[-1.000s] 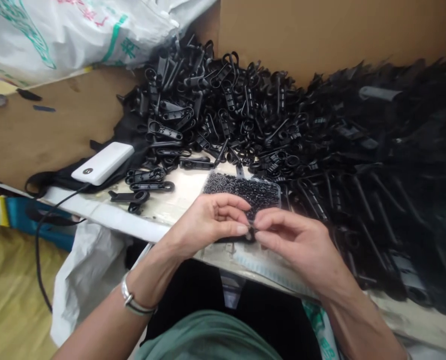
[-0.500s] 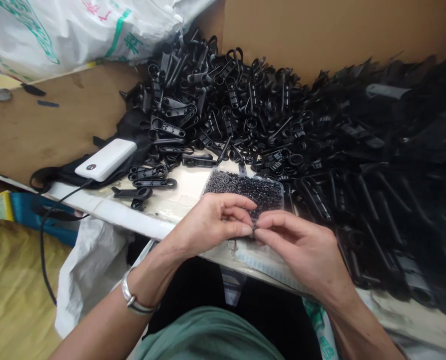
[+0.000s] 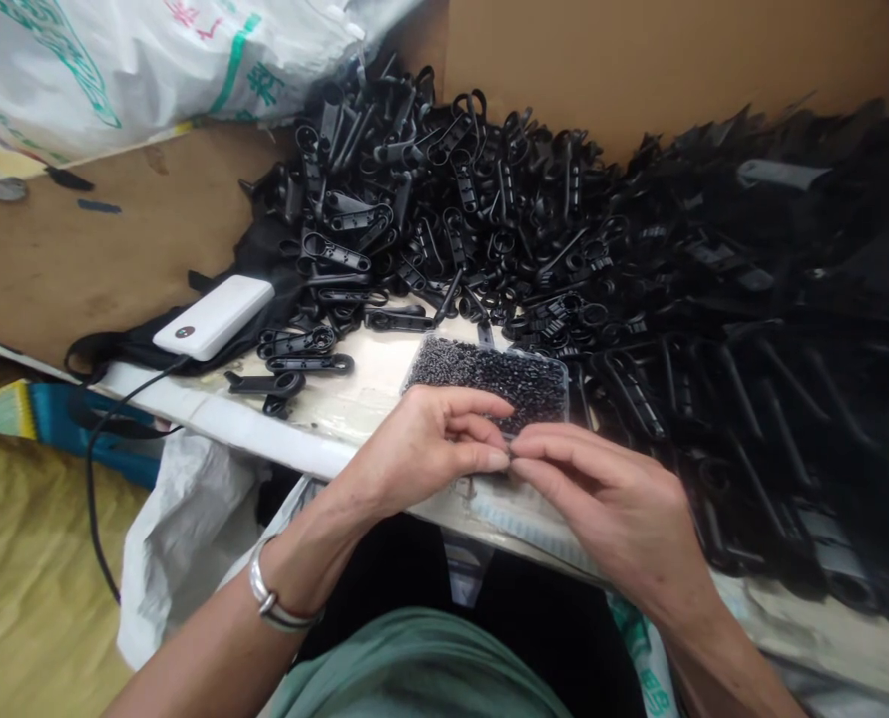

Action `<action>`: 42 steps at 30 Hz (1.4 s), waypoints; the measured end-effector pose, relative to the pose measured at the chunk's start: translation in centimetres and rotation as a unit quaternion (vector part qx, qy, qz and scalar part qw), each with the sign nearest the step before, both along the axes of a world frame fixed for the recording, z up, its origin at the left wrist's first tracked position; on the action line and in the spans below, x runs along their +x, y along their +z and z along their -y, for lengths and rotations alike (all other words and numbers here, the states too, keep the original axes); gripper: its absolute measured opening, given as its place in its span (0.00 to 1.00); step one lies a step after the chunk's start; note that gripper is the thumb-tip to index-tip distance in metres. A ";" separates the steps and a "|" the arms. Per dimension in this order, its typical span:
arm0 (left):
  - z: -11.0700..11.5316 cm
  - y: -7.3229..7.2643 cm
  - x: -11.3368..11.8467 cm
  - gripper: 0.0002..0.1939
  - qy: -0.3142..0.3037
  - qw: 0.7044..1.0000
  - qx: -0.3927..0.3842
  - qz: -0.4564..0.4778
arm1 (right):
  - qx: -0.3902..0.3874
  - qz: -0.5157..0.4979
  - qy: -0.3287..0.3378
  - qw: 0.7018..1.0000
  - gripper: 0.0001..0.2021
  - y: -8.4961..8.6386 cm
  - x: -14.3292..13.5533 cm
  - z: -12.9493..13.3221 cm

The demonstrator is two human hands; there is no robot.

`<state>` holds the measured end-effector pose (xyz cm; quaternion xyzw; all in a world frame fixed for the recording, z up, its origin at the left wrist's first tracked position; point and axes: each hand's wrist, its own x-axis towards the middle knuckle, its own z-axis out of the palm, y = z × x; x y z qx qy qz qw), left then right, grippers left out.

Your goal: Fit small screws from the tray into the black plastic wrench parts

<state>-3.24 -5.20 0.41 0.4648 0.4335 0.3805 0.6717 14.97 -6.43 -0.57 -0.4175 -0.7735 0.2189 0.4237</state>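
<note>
My left hand and my right hand meet fingertip to fingertip at the front of the table. Thumb and fingers are pinched together on each hand. Whatever lies between the tips is too small and covered to name. Just behind them stands a clear plastic box filled with tiny dark pieces; my fingers hide part of its near side. A silver bracelet circles my left wrist.
Black plastic parts with ring-shaped ends are heaped behind the box. More long black parts lie at right. A white power bank with a black cable sits at left. Cardboard walls the back.
Both hands stay pinched together in front of the box, with the fingertips shifted slightly closer. The whole view has moved a little.
</note>
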 end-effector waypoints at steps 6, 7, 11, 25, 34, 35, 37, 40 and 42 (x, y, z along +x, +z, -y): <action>0.4 -0.4 0.5 0.17 0.035 0.999 -0.013 0.028 | -0.054 -0.044 -0.011 0.997 0.06 -0.1 0.1 -0.2; 0.4 -0.4 0.5 0.17 0.038 0.999 -0.013 0.028 | -0.057 -0.046 -0.016 0.997 0.06 -0.1 0.1 -0.2; 0.3 -0.2 0.6 0.18 0.053 0.998 -0.019 0.041 | -0.009 -0.001 -0.030 1.000 0.05 0.1 0.1 -0.1; 0.1 -0.4 0.5 0.15 0.070 0.997 0.027 0.010 | 0.120 0.146 0.005 0.982 0.06 0.3 -0.4 -1.0; 2.3 -1.0 -1.6 0.16 0.008 0.890 0.310 -0.333 | 0.007 0.116 -0.038 0.992 0.03 -0.2 0.8 -0.6; 2.7 -1.2 -1.8 0.17 -0.009 0.858 0.340 -0.384 | 0.003 0.125 -0.040 0.991 0.03 -0.4 1.2 -0.5; 3.2 -1.5 -1.9 0.18 -0.038 0.819 0.362 -0.443 | -0.001 0.140 -0.043 0.989 0.03 -0.8 1.8 -0.3; 3.4 -1.8 -1.3 0.14 -0.038 0.798 0.370 -0.474 | -0.003 0.144 -0.048 0.988 0.03 -1.7 2.5 0.1; 3.0 -1.9 -0.5 0.10 -0.032 0.784 0.381 -0.490 | -0.004 0.137 -0.055 0.989 0.03 -2.1 2.7 0.4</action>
